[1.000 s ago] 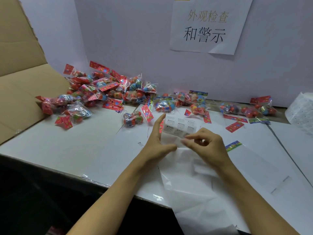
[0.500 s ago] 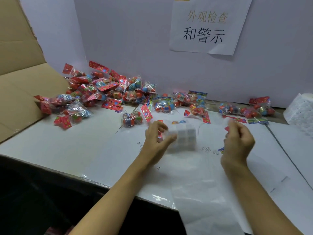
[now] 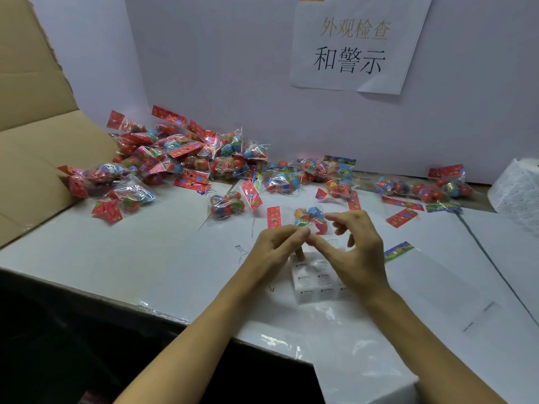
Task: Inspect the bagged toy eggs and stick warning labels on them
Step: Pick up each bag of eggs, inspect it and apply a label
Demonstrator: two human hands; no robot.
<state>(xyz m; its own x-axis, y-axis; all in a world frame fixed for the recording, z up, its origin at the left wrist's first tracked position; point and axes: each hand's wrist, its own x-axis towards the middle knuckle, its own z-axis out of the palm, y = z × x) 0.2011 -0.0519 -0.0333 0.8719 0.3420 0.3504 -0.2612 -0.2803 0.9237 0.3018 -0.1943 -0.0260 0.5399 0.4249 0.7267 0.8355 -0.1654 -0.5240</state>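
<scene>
Fingers [image 3: 302, 235] of the left hand [image 3: 274, 252] and right hand [image 3: 357, 252] meet, seemingly pinching a small label. The bagged toy eggs [image 3: 309, 217] lie just beyond the fingertips on the table [image 3: 145, 258], red header pointing left; the label sheet [image 3: 315, 282] lies beneath the hands.

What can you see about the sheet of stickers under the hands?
The label sheet is a small white glossy sheet lying flat on the white table, near its front edge. Rows of little printed labels cover it; the print is too small to read. The left hand and right hand partly hide its top.
</scene>
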